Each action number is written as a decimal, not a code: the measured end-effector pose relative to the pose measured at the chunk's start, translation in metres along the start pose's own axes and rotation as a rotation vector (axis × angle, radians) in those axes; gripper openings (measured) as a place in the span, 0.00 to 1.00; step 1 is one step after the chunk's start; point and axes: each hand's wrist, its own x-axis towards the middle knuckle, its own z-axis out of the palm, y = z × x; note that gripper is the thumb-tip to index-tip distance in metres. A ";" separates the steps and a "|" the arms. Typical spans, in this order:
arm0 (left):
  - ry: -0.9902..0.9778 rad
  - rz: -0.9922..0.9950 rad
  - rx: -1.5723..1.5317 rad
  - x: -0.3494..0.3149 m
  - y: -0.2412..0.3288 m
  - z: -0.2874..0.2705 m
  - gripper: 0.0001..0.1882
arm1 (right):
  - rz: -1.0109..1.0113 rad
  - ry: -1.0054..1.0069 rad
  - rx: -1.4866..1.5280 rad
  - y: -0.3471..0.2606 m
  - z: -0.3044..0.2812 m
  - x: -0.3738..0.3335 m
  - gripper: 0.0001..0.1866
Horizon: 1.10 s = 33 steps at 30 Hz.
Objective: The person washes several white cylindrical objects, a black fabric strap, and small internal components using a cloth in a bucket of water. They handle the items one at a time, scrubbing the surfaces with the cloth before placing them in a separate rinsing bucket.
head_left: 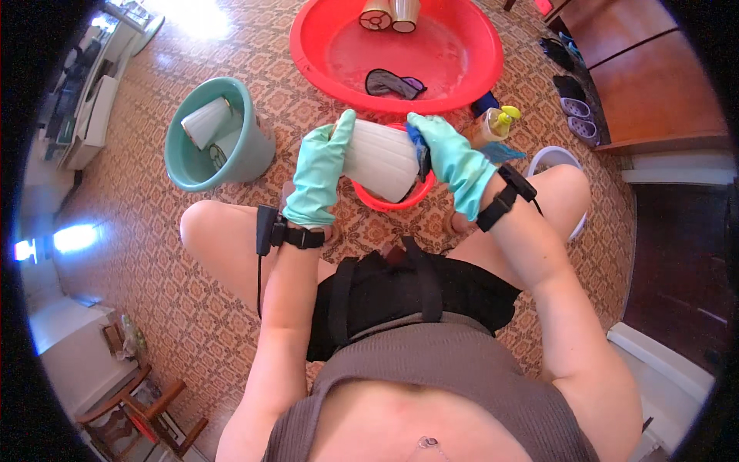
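Observation:
Between my hands, over a small red bucket [382, 205], a white ribbed lampshade [379, 160] lies on its side. My left hand [319, 158], in a mint-green rubber glove, grips its left end with the thumb on top. At the other end, my right hand [449, 154], gloved the same way, is closed on a dark blue cloth [418, 146] pressed to the rim. The fingers of both hands are partly hidden behind what they hold.
Ahead stands a large red basin [339, 85] with two lampshades [390, 14] and a grey cloth [394, 85] in it. A teal bucket [258, 150] at left holds another lampshade [206, 123]. A pump bottle [486, 129] and a white basin [556, 156] are at right.

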 end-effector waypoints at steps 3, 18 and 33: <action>0.136 -0.026 -0.127 0.007 -0.024 0.007 0.25 | -0.077 0.210 -0.068 -0.013 0.023 -0.008 0.19; -0.004 -0.244 -0.689 0.000 -0.031 0.023 0.28 | -1.145 0.233 -1.241 -0.041 0.069 -0.049 0.16; -0.074 -0.295 -1.015 -0.006 -0.017 0.008 0.30 | -0.894 0.483 -0.066 -0.027 0.047 -0.045 0.12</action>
